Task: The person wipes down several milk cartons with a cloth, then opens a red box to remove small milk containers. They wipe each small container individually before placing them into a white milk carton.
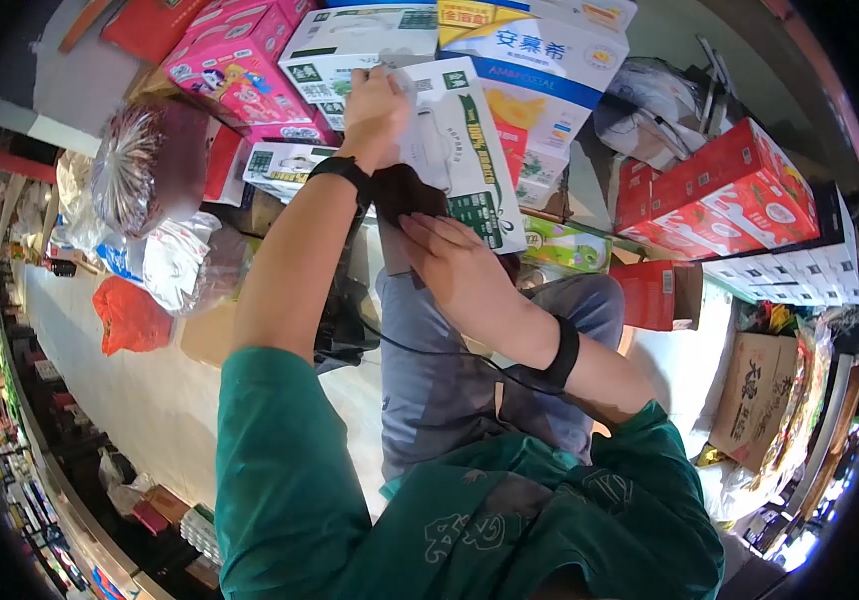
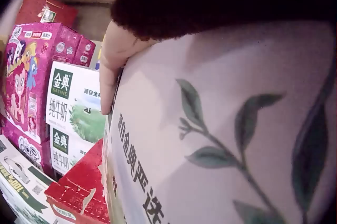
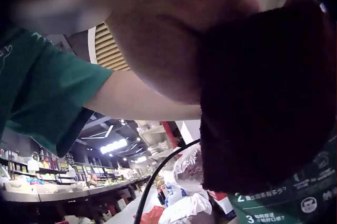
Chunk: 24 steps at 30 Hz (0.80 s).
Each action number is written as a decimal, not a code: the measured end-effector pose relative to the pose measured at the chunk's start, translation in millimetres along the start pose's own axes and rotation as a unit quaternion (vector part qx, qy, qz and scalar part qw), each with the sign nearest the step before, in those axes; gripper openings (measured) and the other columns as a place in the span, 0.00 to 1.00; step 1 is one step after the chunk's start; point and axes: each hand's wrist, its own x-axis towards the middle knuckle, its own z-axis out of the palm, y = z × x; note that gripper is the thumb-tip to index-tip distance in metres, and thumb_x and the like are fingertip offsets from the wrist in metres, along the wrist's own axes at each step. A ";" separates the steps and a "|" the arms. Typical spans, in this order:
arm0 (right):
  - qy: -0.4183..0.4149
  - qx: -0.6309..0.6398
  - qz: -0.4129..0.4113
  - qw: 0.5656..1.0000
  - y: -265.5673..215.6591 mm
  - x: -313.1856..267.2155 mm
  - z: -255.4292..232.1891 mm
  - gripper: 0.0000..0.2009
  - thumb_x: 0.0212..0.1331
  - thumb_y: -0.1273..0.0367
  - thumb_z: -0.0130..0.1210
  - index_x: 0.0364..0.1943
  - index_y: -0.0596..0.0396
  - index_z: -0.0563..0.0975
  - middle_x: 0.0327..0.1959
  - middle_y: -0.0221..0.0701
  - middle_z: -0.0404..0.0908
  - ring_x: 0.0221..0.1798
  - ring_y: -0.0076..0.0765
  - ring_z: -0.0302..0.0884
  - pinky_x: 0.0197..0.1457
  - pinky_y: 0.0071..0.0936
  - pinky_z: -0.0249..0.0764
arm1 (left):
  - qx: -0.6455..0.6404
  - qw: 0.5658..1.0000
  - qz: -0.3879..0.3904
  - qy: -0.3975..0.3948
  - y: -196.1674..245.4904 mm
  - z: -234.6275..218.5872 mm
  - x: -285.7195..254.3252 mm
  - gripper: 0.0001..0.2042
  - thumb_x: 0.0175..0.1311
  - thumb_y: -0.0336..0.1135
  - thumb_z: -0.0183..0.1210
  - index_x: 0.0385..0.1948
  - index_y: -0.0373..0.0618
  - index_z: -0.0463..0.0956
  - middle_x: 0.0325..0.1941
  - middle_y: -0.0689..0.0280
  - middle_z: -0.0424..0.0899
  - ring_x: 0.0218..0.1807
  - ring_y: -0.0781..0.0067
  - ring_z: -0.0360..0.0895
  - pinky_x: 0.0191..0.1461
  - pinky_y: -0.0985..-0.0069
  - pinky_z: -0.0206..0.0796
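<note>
A white and green carton of milk (image 1: 464, 150) stands tilted before the person's lap, its printed face toward them. The left hand (image 1: 377, 112) grips its upper left edge; in the left wrist view a finger (image 2: 109, 69) hooks over that edge, beside the printed leaves. With the right hand (image 1: 464, 275), the person holds a dark brown cloth (image 1: 411, 193) against the carton's lower left side. Close up in the right wrist view, the cloth (image 3: 268, 98) hides most of the fingers and overlaps the carton's green panel (image 3: 276, 205).
Behind stand more white milk cartons (image 1: 359, 45), pink cartoon boxes (image 1: 244, 65) and a large blue and white yogurt carton (image 1: 539, 70). Red boxes (image 1: 719, 200) are stacked at right. Filled plastic bags (image 1: 189, 260) lie at left. A black cable (image 1: 419, 345) crosses the lap.
</note>
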 end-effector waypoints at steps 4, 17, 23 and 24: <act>0.020 0.008 0.022 1.000 8.0 -15.1 -11.8 0.19 0.48 0.75 0.52 0.47 0.67 0.78 0.56 0.45 0.77 0.61 0.47 0.72 0.67 0.40 0.67 | 0.008 1.000 0.022 -0.003 -10.8 8.1 7.6 0.17 0.71 0.40 0.44 0.51 0.40 0.73 0.56 0.44 0.71 0.54 0.40 0.73 0.58 0.56 0.69; 0.395 0.245 0.238 0.853 34.0 -78.8 43.0 0.15 0.66 0.77 0.41 0.53 0.61 0.74 0.59 0.47 0.74 0.66 0.51 0.68 0.70 0.42 0.60 | 0.043 0.999 -0.011 -0.020 1.5 1.1 1.9 0.19 0.71 0.45 0.40 0.53 0.43 0.72 0.58 0.48 0.70 0.54 0.39 0.74 0.58 0.52 0.68; 0.401 0.443 0.350 0.721 37.2 -84.3 43.4 0.15 0.74 0.69 0.39 0.55 0.59 0.74 0.47 0.31 0.75 0.50 0.26 0.70 0.58 0.26 0.65 | 0.074 0.997 -0.020 -0.027 10.4 -1.7 -0.2 0.18 0.70 0.45 0.43 0.52 0.44 0.73 0.56 0.49 0.72 0.55 0.42 0.73 0.58 0.52 0.68; 0.382 0.498 0.354 0.694 43.8 -91.1 50.1 0.15 0.74 0.68 0.39 0.55 0.59 0.74 0.45 0.29 0.74 0.48 0.24 0.68 0.57 0.24 0.64 | 0.075 0.996 0.037 -0.015 -15.0 13.9 11.5 0.18 0.70 0.43 0.43 0.51 0.42 0.72 0.53 0.47 0.74 0.55 0.43 0.72 0.57 0.53 0.68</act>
